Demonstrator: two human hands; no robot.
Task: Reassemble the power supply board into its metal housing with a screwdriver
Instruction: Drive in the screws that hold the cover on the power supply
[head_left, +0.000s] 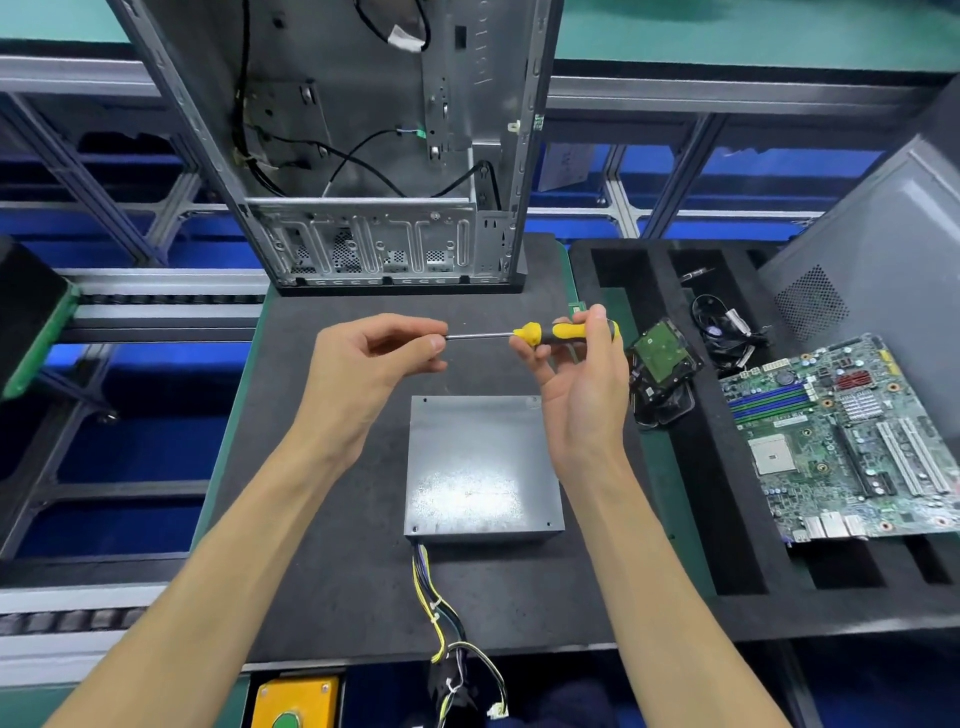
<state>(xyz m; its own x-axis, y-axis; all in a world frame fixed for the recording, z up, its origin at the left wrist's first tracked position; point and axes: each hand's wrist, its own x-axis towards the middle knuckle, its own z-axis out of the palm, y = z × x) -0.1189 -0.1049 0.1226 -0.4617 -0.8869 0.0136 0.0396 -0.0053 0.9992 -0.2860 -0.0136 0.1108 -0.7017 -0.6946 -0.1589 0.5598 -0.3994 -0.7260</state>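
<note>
The grey metal power supply housing (480, 467) lies closed on the black foam mat, lid up. Its bundle of coloured wires (441, 618) trails toward me off the front edge. Above the housing, my right hand (582, 374) grips the yellow-and-black handle of a screwdriver (540, 332) held level, shaft pointing left. The fingers of my left hand (379, 358) curl round the tip of that shaft; whether a screw sits between them is hidden.
An open computer case (374, 156) stands at the back of the mat (322, 467). A black foam tray (701, 519) at right holds a green motherboard (841, 441), a hard drive (662, 358) and cables (727, 332). A grey side panel (883, 249) leans at far right. A yellow box (296, 701) sits below.
</note>
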